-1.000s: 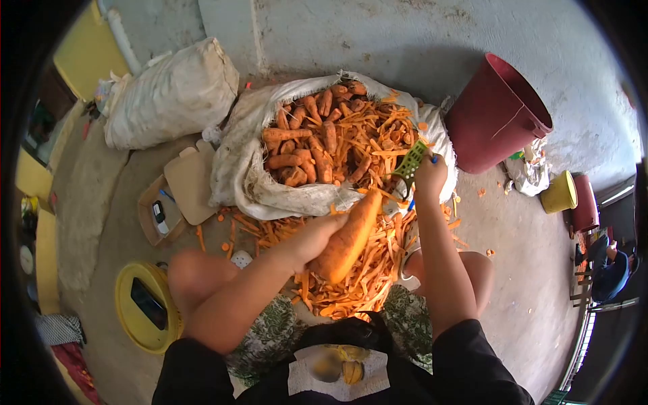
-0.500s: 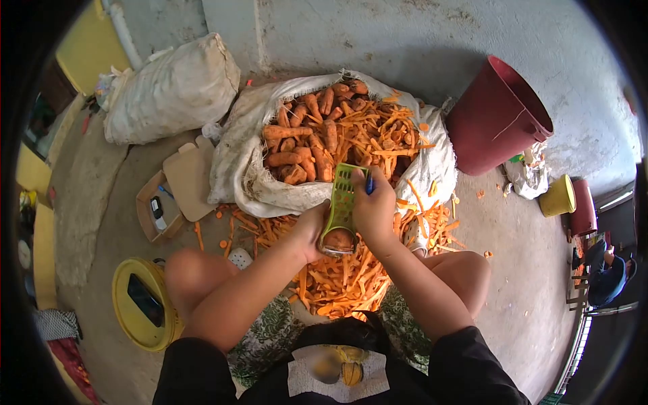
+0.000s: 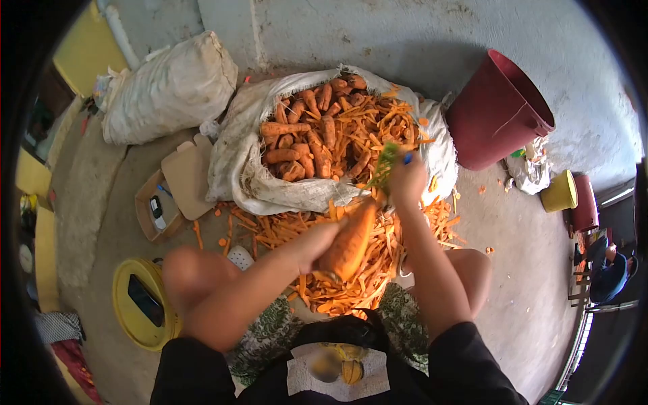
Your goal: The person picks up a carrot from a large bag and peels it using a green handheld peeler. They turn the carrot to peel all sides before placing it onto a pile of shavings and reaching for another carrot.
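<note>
A large, partly peeled carrot point(image 3: 352, 244) lies along my left hand point(image 3: 316, 244), whose fingers are wrapped round its lower side. Bright orange flesh shows on the carrot's upper face. Above its far tip, my right hand point(image 3: 408, 181) is closed round a green peeler point(image 3: 385, 165) with a perforated body, smeared by motion. A small blue object point(image 3: 408, 158) also shows at that hand. Beneath both hands spreads a heap of carrot peelings point(image 3: 344, 290). Just beyond them, an opened white sack point(image 3: 236, 162) holds unpeeled carrots point(image 3: 316, 152) and more peelings.
A full white sack point(image 3: 172, 88) leans at the back left. A cardboard box point(image 3: 152, 216) and a yellow bucket point(image 3: 125, 324) with a phone point(image 3: 145, 300) on top are on my left. At the right stand a dark red bin point(image 3: 482, 128) and a yellow pail point(image 3: 559, 192). Someone sits far right.
The green peeler has moved up and right with my right hand, off the carrot. The carrot has tilted, and its long peeled side now shows in my left hand.
</note>
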The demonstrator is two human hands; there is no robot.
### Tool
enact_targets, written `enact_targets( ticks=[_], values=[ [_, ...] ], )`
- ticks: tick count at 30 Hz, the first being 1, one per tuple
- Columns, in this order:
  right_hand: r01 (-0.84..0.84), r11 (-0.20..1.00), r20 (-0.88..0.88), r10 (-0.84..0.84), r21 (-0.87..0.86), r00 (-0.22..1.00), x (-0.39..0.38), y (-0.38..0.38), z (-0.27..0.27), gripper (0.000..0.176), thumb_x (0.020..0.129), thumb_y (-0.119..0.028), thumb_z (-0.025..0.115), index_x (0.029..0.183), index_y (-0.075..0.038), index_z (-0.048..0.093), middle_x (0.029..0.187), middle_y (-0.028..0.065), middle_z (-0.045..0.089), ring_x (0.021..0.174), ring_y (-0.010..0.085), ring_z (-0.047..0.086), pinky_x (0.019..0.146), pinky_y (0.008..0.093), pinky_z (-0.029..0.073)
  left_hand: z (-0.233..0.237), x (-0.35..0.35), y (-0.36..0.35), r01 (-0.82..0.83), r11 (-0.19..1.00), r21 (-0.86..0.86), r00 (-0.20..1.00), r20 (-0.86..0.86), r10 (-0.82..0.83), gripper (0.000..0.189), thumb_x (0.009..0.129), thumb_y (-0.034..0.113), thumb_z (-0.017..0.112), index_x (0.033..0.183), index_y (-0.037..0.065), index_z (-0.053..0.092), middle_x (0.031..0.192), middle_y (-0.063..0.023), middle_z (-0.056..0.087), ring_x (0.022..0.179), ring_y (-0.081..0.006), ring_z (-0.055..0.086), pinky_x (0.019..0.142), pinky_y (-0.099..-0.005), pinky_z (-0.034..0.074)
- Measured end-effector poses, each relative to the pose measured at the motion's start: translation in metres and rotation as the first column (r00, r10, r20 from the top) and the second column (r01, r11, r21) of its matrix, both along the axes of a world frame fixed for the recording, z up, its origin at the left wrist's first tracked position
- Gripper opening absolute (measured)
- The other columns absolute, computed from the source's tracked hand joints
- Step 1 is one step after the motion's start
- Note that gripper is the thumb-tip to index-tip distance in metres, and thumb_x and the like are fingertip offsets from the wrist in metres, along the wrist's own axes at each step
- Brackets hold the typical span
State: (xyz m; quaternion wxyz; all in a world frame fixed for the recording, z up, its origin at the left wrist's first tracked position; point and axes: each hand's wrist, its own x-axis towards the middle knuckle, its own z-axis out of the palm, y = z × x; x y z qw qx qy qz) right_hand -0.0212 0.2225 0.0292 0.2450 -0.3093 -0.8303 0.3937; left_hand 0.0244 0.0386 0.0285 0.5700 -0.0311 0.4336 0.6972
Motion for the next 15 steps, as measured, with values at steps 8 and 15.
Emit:
enact_targets(
  ticks=[8, 15],
  values=[
    [-0.124, 0.814, -0.285, -0.053, -0.567, 0.957, -0.005, 0.015, -0.003, 0.025, 0.088, -0.025, 0.051, 0.085, 0.000, 0.052, 0.063, 0.0029, 0.050, 0.051, 0.0115, 0.041, 0.048, 0.0285, 0.036, 0.004, -0.004, -0.009, -0.119, 0.988, 0.097, 0.978, 0.184, 0.100, 0.044, 0.089, 0.038, 0.041, 0.113, 0.001, 0.043, 0.093, -0.0162, 0.058, 0.081, -0.0260, 0.061, 0.070, -0.0407, 0.051],
    [-0.317, 0.794, -0.497, 0.021, -0.519, 0.867, 0.012, -0.020, 0.034, 0.024, 0.087, -0.026, 0.053, 0.092, -0.003, 0.050, 0.069, -0.0006, 0.049, 0.056, 0.0066, 0.041, 0.048, 0.0225, 0.037, 0.007, -0.018, -0.010, -0.211, 0.977, 0.035, 0.971, 0.120, 0.205, 0.041, 0.089, 0.039, 0.040, 0.113, 0.005, 0.045, 0.090, -0.0135, 0.060, 0.073, -0.0210, 0.061, 0.061, -0.0351, 0.052]
  ],
)
